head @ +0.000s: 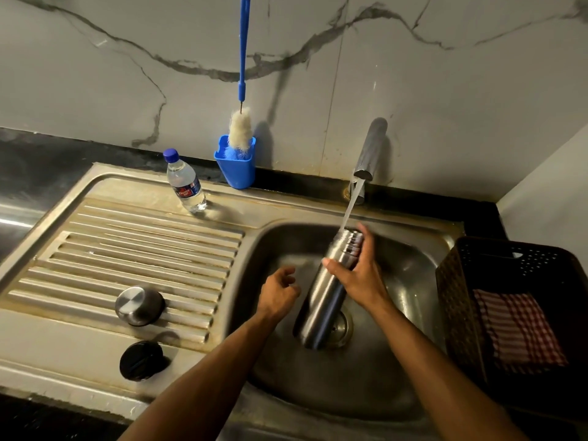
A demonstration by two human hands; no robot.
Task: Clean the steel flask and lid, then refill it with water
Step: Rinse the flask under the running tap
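Flask (321,300) gripped by right hand (358,275), mouth hidden; left hand (280,289) blurred, loosely curled, holding nothing.

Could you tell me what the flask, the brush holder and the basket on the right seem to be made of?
Flask: brushed steel, by its grey sheen and soft streaked reflections.
Brush holder: likely plastic, uniformly bright blue and smooth.
Basket: probably dark moulded plastic, with regular perforations in its walls; a woven make cannot be ruled out.

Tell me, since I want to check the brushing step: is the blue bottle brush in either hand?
No. The bottle brush stands in its blue holder by the wall, while the right hand grips the flask and the left hand holds nothing.
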